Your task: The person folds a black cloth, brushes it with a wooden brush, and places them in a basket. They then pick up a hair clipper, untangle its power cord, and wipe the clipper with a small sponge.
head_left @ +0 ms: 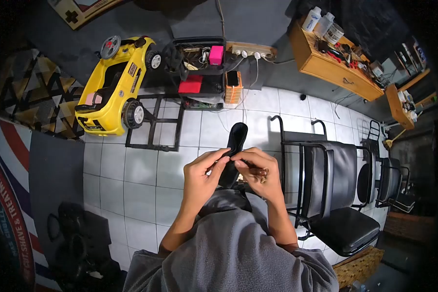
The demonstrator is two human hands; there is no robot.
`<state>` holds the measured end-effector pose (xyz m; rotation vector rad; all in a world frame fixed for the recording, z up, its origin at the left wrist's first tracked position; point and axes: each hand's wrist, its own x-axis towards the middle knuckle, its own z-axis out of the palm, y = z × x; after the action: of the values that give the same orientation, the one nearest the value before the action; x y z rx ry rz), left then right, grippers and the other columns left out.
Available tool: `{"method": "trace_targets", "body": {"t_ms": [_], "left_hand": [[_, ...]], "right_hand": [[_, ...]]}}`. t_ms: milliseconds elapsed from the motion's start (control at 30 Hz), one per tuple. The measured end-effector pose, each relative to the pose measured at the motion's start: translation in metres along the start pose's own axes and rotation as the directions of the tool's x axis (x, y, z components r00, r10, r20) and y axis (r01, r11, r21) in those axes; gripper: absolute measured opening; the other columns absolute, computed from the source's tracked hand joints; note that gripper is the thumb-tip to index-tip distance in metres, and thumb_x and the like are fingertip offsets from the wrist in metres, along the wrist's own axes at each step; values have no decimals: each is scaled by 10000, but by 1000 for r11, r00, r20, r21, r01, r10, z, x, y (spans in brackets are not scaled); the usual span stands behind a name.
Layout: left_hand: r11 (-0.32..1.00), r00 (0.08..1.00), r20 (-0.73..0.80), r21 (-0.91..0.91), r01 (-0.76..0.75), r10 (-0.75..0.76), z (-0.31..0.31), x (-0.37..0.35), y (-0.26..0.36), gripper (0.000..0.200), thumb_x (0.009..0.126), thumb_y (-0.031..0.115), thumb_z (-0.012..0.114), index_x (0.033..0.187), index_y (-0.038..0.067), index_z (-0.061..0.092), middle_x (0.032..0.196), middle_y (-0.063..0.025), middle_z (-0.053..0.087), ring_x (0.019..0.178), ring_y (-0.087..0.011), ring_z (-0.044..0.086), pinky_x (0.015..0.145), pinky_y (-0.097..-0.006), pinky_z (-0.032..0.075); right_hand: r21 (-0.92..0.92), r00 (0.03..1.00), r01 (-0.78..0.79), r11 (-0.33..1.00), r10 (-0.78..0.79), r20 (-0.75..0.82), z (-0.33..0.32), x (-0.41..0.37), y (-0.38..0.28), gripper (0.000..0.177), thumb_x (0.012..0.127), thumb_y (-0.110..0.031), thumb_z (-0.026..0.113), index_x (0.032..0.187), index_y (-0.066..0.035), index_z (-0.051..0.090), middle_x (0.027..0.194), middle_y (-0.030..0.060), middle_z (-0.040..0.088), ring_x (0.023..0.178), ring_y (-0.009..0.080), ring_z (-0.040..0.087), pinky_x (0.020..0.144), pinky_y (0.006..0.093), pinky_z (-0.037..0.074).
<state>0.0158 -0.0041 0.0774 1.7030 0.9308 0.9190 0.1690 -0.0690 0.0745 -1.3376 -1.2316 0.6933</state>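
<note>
A narrow black shoe [237,134] with a rounded end points away from me, over the tiled floor and in front of my lap. My left hand [203,173] is closed at its left edge, thumb and forefinger pinched near the middle. From the other side my right hand [259,170] pinches the same spot, its fingertips almost meeting those of the left. Something small and brownish [261,175] shows against the curled fingers of my right hand; I cannot tell what it is. The near part of the shoe is partly hidden behind my hands.
A yellow toy car [114,87] stands at the left by a black metal frame [154,144]. Ahead are a black shelf rack [199,73] and a phone [233,78] on an orange stack. Black chairs [340,194] stand at my right, below a wooden drawer unit [336,75] holding tools.
</note>
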Motion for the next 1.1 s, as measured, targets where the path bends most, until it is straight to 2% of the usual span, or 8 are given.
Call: {"method": "trace_targets", "body": {"t_ms": [33, 233, 333, 467, 600, 733, 1033, 1100], "left_hand": [[1000, 1000, 9, -10, -3, 3, 1, 0, 0, 221, 884, 74, 670, 1097, 15, 688, 847, -107, 690, 665, -112, 600, 594, -242, 475], [994, 996, 69, -97, 58, -52, 6, 0, 11, 266, 860, 76, 703, 1117, 11, 678, 878, -110, 696, 747, -129, 657, 661, -247, 514], [991, 992, 118, -128, -33, 48, 7, 0, 4, 309, 814, 73, 746, 1106, 0, 679, 920, -120, 700, 797, -160, 681, 701, -267, 530], [994, 974, 198, -22, -108, 110, -12, 8, 3, 307, 780, 51, 753, 1070, -20, 681, 984, -141, 700, 840, -218, 687, 741, -299, 530], [972, 957, 185, 34, -234, 224, -24, 14, 13, 209, 833, -22, 636, 1038, -24, 679, 960, -153, 690, 852, -231, 678, 758, -295, 516], [968, 970, 115, 110, -226, 213, -43, 18, 13, 206, 843, -30, 611, 1031, -18, 691, 971, -124, 690, 889, -197, 660, 799, -276, 493], [931, 964, -114, 308, -194, 238, -47, 27, -15, 274, 867, -30, 578, 1116, 33, 672, 978, -146, 685, 861, -266, 674, 786, -309, 507], [919, 961, -98, 330, -214, 259, -47, 27, -29, 301, 857, -57, 584, 1125, 43, 678, 994, -148, 688, 877, -258, 680, 787, -308, 514]], "right_hand": [[-79, 994, 105, 991, -108, -33, 1, 0, 2, 135, 825, -34, 725, 957, -15, 704, 856, 61, 628, 646, 90, 584, 543, 224, 433], [-175, 963, 74, 982, -116, -244, 13, -5, 3, 151, 790, -4, 751, 931, -17, 698, 870, 55, 578, 627, 88, 541, 531, 220, 414], [-130, 951, 128, 983, -159, -267, 15, -6, 8, 191, 773, -37, 777, 938, -12, 685, 903, 55, 575, 599, 80, 510, 519, 220, 400], [-137, 988, 25, 990, -46, -150, 2, -4, 5, 286, 746, -50, 789, 997, -16, 656, 1032, 68, 606, 608, 41, 471, 529, 195, 393], [-295, 994, 84, 952, -58, 97, -12, 5, 18, 331, 750, -139, 808, 1014, -17, 651, 1072, 107, 610, 760, 203, 668, 631, 314, 541], [-536, 985, 109, 837, -19, 170, -34, 11, 37, 286, 764, -200, 781, 965, -38, 659, 1044, 109, 622, 823, 296, 679, 671, 385, 546], [-747, 963, 265, 610, -203, 176, -49, 8, -4, 243, 675, -172, 820, 850, -56, 698, 1015, 81, 572, 694, 190, 614, 582, 330, 498], [-710, 968, 244, 660, -207, 140, -52, 9, -10, 249, 658, -166, 840, 823, -50, 694, 1039, 70, 540, 643, 157, 569, 564, 326, 482]]}}
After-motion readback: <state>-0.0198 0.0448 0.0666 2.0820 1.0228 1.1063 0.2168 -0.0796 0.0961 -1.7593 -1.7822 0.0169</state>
